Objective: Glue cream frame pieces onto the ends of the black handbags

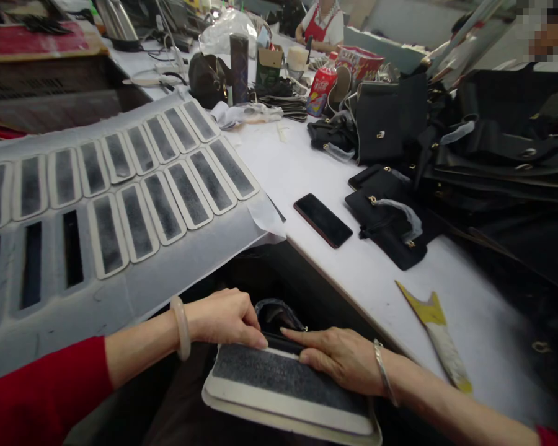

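Note:
On my lap lies a bag panel (288, 378) with a dark grey middle and cream borders, with another cream edge showing beneath it. A black folded part runs along its far edge, and behind that rises a bag handle (279, 305) in clear wrapping. My left hand (230, 319) is closed on the far edge, thumb on top, other fingers curled out of sight. My right hand (332, 359) grips the same edge farther right, its index finger stretched along the black part and its thumb on the panel. What lies under the fingers is hidden.
Similar panels lie in rows on a grey sheet (167, 272) at left. On the white table are a phone (323, 220), a yellow-ended scraper-like tool (434, 334), black bag parts (390, 217), and a red bottle (322, 87). Other people (323, 28) sit beyond.

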`<state>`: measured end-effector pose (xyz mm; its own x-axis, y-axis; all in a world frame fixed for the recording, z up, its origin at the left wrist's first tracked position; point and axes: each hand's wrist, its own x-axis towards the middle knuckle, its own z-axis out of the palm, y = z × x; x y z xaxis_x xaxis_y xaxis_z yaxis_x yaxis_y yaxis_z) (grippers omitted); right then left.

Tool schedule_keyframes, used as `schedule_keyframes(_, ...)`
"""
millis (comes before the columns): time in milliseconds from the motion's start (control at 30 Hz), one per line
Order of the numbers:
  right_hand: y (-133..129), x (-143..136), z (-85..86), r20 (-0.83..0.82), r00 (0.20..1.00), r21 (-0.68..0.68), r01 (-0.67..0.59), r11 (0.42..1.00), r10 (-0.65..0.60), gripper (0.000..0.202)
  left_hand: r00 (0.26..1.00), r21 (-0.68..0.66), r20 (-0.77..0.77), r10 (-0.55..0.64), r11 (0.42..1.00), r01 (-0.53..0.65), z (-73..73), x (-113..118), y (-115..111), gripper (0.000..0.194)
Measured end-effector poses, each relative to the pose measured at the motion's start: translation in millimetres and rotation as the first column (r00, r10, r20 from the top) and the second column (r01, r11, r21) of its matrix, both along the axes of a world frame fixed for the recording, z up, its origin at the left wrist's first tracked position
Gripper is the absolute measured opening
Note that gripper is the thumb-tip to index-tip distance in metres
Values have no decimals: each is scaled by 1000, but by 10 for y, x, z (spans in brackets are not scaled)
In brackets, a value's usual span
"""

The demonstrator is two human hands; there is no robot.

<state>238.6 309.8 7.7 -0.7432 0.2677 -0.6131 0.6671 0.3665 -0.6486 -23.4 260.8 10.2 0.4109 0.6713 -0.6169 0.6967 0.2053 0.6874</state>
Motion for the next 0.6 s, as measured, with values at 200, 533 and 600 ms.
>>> schedule_keyframes(200, -61, -251, -10, -25, 992, -9, 121, 993, -121, 50, 993, 84, -101, -58, 994, 67, 11, 124, 24, 30)
schedule_keyframes(533, -778, 691, -506, -263, 189, -155, 959, 235, -946, 96, 996, 625, 74, -41, 781, -15, 224, 867, -687, 7)
schedule_keyframes(600, -1175, 642, -758, -197, 28, -260, 962, 79, -980, 104, 993, 619, 92, -76, 785, 3, 181, 1102, -805, 5)
